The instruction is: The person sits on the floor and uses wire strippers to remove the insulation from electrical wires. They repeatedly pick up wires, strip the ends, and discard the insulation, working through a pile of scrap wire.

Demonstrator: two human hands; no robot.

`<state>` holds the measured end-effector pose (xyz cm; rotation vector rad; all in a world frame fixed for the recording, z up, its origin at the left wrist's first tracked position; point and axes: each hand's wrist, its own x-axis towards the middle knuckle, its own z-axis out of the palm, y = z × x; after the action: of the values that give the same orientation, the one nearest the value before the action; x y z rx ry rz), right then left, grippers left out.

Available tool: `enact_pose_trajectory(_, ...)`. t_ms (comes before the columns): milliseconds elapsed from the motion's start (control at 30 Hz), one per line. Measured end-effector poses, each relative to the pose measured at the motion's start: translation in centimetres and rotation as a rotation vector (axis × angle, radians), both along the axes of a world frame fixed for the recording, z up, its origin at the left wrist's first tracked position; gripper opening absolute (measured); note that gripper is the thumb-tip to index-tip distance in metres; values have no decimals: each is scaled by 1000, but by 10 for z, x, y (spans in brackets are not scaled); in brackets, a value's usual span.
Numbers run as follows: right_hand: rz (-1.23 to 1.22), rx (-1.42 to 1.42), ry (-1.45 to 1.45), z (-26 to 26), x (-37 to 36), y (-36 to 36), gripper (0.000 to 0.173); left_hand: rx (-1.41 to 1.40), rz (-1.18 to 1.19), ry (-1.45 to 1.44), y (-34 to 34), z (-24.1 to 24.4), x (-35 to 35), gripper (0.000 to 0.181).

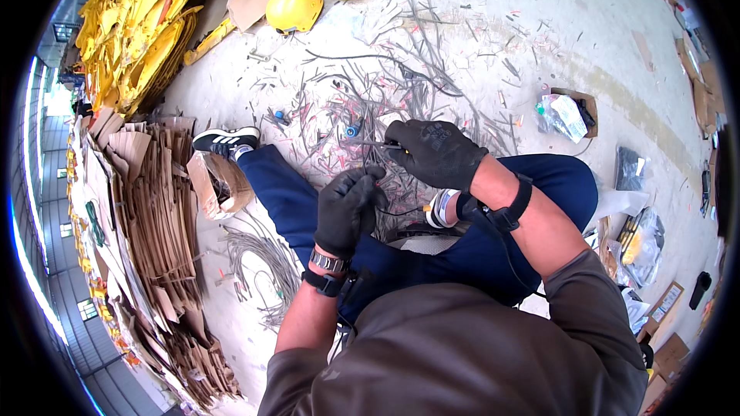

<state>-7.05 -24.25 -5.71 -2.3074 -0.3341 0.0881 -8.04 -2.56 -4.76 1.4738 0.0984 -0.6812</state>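
Note:
My left hand (348, 208), in a black work glove, is closed on a thin dark cable (403, 212) above my lap. Up and to the right of it, my right hand (436, 150), gloved the same way, grips a slim metal hand tool (376, 144) whose tip points left; its exact kind cannot be told. Below and beyond both hands, many cut cable pieces (422, 92) and reddish scraps lie scattered over the concrete floor. Among them is a blue round connector (351, 130), with another blue piece (280, 115) further left.
A stack of flattened cardboard (167, 214) and an open cardboard box (214, 185) stand at the left, near coiled grey cable (263, 271). A yellow hard hat (295, 8) lies by yellow plastic scrap (127, 40). Bagged parts (563, 115) and a clear plastic bag (643, 245) lie right.

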Motion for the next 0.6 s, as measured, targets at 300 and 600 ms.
enact_pose_trajectory(300,-214,-220,-7,7,47,-47,51,113,-286,-266,11,-11,-22,36)
enact_pose_trajectory(600,-376,-161,43,-58,56,-67,55,225,-336,-297,-4,55,-48,24)
